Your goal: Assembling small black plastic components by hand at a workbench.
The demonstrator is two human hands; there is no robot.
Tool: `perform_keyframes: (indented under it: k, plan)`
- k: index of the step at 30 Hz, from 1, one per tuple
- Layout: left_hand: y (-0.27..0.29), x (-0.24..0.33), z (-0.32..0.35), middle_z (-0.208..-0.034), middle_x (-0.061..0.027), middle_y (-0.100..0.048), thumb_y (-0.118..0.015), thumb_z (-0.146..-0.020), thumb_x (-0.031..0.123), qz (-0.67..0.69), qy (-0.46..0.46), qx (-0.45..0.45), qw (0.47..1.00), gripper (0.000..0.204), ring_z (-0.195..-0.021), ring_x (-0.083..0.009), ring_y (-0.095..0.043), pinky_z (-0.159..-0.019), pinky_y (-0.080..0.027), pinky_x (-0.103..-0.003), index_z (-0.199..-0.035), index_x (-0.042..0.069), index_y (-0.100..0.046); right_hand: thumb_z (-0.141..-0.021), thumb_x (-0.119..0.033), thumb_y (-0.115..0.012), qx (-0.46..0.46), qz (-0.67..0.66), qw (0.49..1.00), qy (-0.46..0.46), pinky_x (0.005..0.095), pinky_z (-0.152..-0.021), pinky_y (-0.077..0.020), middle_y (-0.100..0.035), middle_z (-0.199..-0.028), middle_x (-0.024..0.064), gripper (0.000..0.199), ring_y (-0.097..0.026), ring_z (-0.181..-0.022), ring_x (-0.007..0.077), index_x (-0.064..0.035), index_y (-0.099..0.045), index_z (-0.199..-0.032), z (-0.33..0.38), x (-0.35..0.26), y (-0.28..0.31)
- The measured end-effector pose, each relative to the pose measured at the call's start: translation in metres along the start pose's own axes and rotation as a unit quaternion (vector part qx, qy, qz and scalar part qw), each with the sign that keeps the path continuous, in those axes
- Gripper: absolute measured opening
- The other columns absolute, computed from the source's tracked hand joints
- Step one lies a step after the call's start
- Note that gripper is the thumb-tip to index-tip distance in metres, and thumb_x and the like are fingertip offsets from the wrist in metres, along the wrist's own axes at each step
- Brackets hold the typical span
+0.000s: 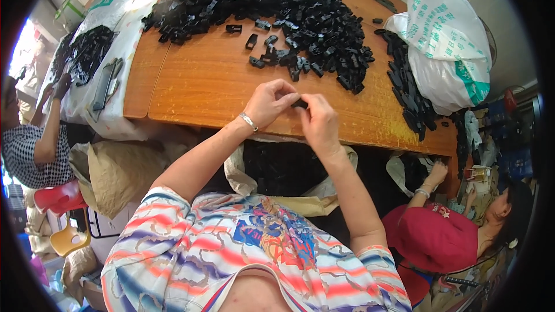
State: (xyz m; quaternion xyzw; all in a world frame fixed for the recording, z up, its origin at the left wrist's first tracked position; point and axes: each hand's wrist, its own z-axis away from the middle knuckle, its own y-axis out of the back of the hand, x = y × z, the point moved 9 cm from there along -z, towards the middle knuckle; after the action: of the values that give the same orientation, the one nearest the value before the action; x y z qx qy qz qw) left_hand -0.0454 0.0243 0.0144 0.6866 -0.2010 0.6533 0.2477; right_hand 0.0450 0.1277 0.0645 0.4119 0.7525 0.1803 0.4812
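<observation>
Over the near edge of a worn wooden table (202,89), my left hand (270,104) and my right hand (319,122) meet fingertip to fingertip. Between them they pinch a small black plastic piece (299,103), mostly covered by my fingers. Beyond my hands lies a wide, curved heap of small black plastic pieces (324,34). Several loose ones, such as a black piece (251,41), are scattered at the heap's near side. Below my wrists, under the table edge, hangs an open bag (238,176) with dark contents.
Long black parts (404,81) lie along the table's right side, beside a large white sack (448,40). At left, a person (34,150) works by a black pile (89,46). Another person in a red top (433,234) sits at right. A brown paper sack (118,167) stands at left.
</observation>
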Motion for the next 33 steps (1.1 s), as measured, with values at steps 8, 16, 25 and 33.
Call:
perform_keyframes:
  k: [8, 16, 25, 33]
  plan:
    - [0.014, 0.008, 0.017, -0.104, -0.0130, -0.058, -0.081, -0.072, 0.018, -0.314, -0.146, 0.056, 0.936, 0.041, -0.104, -0.0332, -0.056, -0.087, -0.050, -0.041, -0.108, 0.006, -0.064, -0.077, 0.002, -0.074, -0.030, 0.001, 1.000, -0.007, 0.0321, -0.063, -0.0515, -0.062, -0.093, 0.0105, 0.025, -0.066, -0.070, 0.0219, -0.0010, -0.069, -0.102, -0.009, 0.012, -0.004]
    - [0.010, 0.002, 0.010, -0.097, -0.0094, -0.059, -0.076, -0.077, 0.014, -0.373, -0.142, 0.061, 0.915, 0.025, -0.098, -0.0302, -0.057, -0.084, -0.049, -0.039, -0.097, 0.006, -0.066, -0.078, -0.008, -0.073, -0.087, 0.084, 0.992, 0.031, 0.0403, -0.069, -0.0527, -0.060, -0.093, 0.0098, 0.024, -0.064, -0.081, 0.0320, -0.0066, -0.069, -0.101, -0.015, 0.016, -0.022]
    - [0.006, 0.002, 0.005, -0.096, -0.0092, -0.060, -0.075, -0.078, 0.016, -0.384, -0.151, 0.024, 0.910, 0.022, -0.097, -0.0298, -0.058, -0.083, -0.051, -0.039, -0.096, 0.006, -0.067, -0.082, -0.012, -0.067, -0.128, 0.239, 0.957, 0.104, 0.0396, -0.075, -0.0539, -0.057, -0.099, 0.0136, 0.030, -0.060, -0.094, 0.0309, -0.0001, -0.063, -0.109, -0.003, 0.004, -0.041]
    - [0.015, 0.017, -0.026, -0.097, -0.0112, -0.062, -0.063, -0.085, 0.009, -0.363, -0.179, -0.052, 0.913, 0.029, -0.093, -0.0294, -0.062, -0.081, -0.052, -0.040, -0.114, 0.012, -0.063, -0.080, -0.023, -0.074, -0.264, 0.068, 0.962, -0.023, 0.0443, -0.075, -0.0535, -0.064, -0.095, 0.0137, 0.026, -0.065, -0.086, 0.0358, -0.0081, -0.071, -0.101, 0.045, -0.013, -0.014]
